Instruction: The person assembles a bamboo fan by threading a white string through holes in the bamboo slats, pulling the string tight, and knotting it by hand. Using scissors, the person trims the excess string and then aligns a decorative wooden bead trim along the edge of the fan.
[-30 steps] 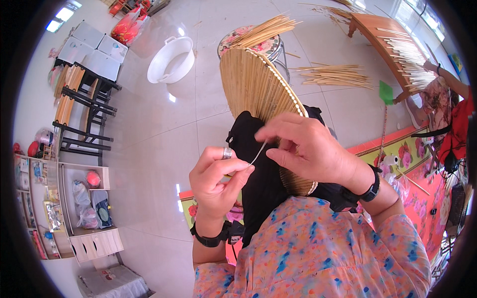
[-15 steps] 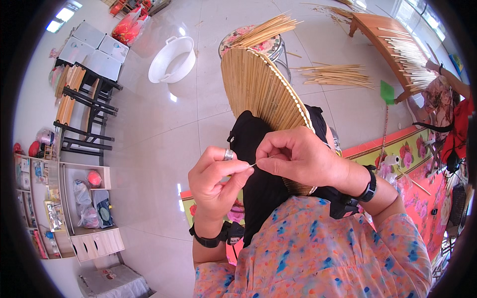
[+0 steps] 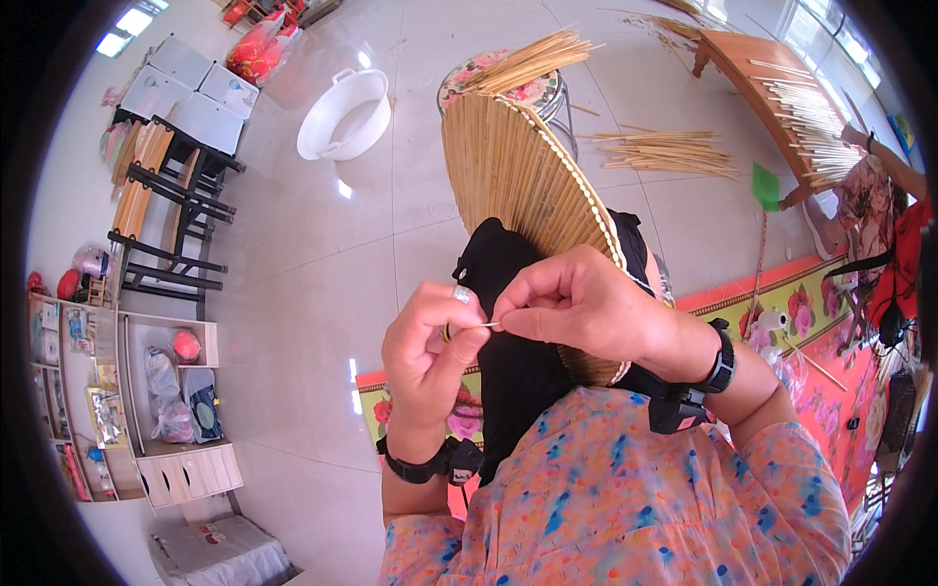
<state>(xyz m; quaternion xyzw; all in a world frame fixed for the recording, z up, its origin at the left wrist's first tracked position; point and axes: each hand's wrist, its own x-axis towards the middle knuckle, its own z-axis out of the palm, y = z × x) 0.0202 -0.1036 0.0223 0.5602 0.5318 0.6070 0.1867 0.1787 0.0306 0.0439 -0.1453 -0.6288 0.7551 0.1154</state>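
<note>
A thin pale strand (image 3: 491, 324) spans the small gap between my two hands, above my lap. Thumb and forefinger of my left hand (image 3: 426, 347), which wears a ring, pinch one end of it. My right hand (image 3: 591, 305) is closed in a pinch on the other end; its curled fingers hide the rest of the strand. Just beyond the hands, a curved panel of straw-coloured stalks (image 3: 518, 166) leans across my dark-clothed legs, its right edge bound with a row of white stitches. My right hand and forearm cover its lower part.
Ahead stands a round flowered stool (image 3: 479, 73) bearing a stalk bundle (image 3: 542, 61). More stalks (image 3: 669, 152) lie on the floor, left of a wooden bench (image 3: 728, 73). A white basin (image 3: 308, 132) sits at left. Another person's arm (image 3: 897, 168) reaches toward pale sticks at far right.
My hands stay pinched together and have shifted slightly; the left wrist has turned a little. The strand between the fingertips now lies flatter. The view has moved slightly.
</note>
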